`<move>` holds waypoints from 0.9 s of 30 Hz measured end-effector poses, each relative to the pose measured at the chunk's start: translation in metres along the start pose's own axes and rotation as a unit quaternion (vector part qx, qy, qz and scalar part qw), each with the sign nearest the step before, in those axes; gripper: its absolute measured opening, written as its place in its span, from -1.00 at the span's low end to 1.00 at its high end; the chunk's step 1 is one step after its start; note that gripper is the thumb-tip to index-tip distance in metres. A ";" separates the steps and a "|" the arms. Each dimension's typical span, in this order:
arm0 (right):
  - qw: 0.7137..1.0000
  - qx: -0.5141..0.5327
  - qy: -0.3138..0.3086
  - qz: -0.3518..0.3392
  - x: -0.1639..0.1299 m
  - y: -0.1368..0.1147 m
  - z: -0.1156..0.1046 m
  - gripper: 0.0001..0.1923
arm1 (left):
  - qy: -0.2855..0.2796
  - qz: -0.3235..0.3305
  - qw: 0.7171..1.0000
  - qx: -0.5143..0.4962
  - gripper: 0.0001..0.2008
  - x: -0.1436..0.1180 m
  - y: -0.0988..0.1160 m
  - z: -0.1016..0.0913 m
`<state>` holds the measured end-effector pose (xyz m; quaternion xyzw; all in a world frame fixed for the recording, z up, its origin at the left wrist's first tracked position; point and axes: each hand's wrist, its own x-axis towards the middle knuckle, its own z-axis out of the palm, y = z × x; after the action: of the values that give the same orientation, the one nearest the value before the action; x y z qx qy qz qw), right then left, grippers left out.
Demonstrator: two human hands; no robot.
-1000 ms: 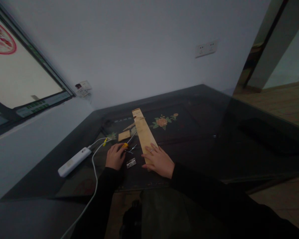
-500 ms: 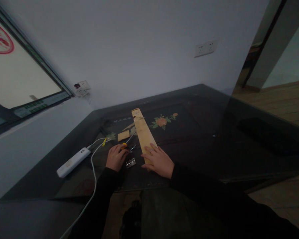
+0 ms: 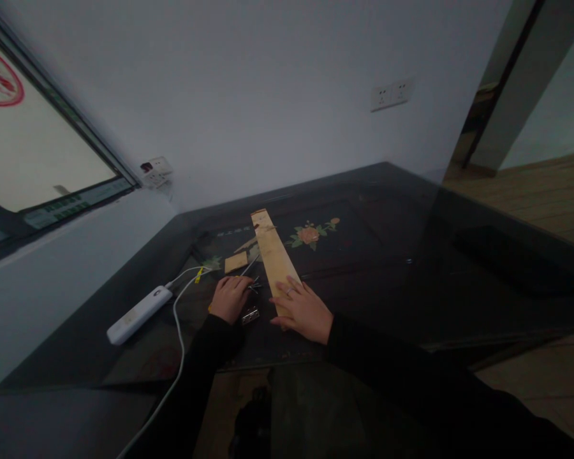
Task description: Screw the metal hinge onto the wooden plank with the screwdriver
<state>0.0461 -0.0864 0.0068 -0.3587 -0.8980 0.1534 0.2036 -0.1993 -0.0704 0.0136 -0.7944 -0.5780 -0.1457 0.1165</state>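
Note:
A long, pale wooden board (image 3: pixel 273 250) lies slanted on the dark table. My right hand (image 3: pixel 306 311), with a ring on one finger, rests on its near end, fingers stretched and spread. My left hand (image 3: pixel 230 298) is left of the board, fingers curled and pointing down at several small screws (image 3: pixel 255 286). What its fingertips hold, if anything, is hidden. Under that hand runs a screwdriver (image 3: pixel 250 265): its metal shaft pokes out toward the board, and a bit of yellow handle shows by the wrist. A silver hinge (image 3: pixel 250 315) sits just right of the left wrist.
A small square wooden piece (image 3: pixel 236 262) lies beyond the left hand. On the left, a white power bank (image 3: pixel 139 315) has a white cable (image 3: pixel 178 319) running over the table's front. The dark table (image 3: pixel 363 293) meets the wall, which carries sockets (image 3: pixel 391 95).
My left hand has shifted slightly right and forward, over the screwdriver handle and closer to the screws. My right hand stays on the board.

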 end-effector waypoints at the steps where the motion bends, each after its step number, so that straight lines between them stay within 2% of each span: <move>1: 1.000 0.002 -0.002 0.000 0.000 0.000 0.000 -0.39 | 0.002 -0.008 1.000 -0.001 -0.77 0.000 0.000 0.000; 8: 1.000 0.021 -0.003 0.011 0.000 -0.001 -0.002 -0.39 | -0.015 -0.013 1.000 -0.015 -0.73 0.004 0.000 0.004; 11: 0.999 0.039 0.003 0.012 0.000 0.001 -0.004 -0.39 | -0.002 -0.009 1.000 -0.023 -0.73 0.003 0.000 0.001; 15: 0.996 0.075 0.044 0.001 -0.001 0.011 -0.015 -0.43 | 0.025 0.002 0.998 -0.066 -0.72 0.001 0.007 -0.019; 17: 0.991 0.105 0.086 -0.004 -0.004 0.020 -0.025 -0.51 | 0.043 0.011 0.993 -0.110 -0.72 0.003 0.020 -0.034; 19: 0.981 0.145 0.126 0.000 -0.008 0.033 -0.038 -0.60 | 0.051 0.016 0.983 -0.178 -0.73 0.006 0.045 -0.048; 22: 0.958 0.236 0.163 0.031 -0.014 0.053 -0.057 -0.69 | 0.049 0.016 0.942 -0.333 -0.76 0.016 0.100 -0.059; 24: 0.923 0.335 0.174 0.070 -0.016 0.067 -0.067 -0.69 | 0.013 0.014 0.895 -0.445 -0.78 0.029 0.142 -0.054; 25: 0.896 0.396 0.176 0.094 -0.017 0.072 -0.070 -0.67 | -0.008 0.002 0.860 -0.510 -0.77 0.037 0.163 -0.048; 27: 0.824 0.520 0.174 0.143 -0.018 0.081 -0.074 -0.60 | -0.054 -0.030 0.755 -0.653 -0.67 0.055 0.199 -0.031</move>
<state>0.1402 -0.0335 0.0321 -0.3448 -0.5736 0.5602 0.4882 0.0033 -0.0930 0.0590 -0.6663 -0.3719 -0.4481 -0.4658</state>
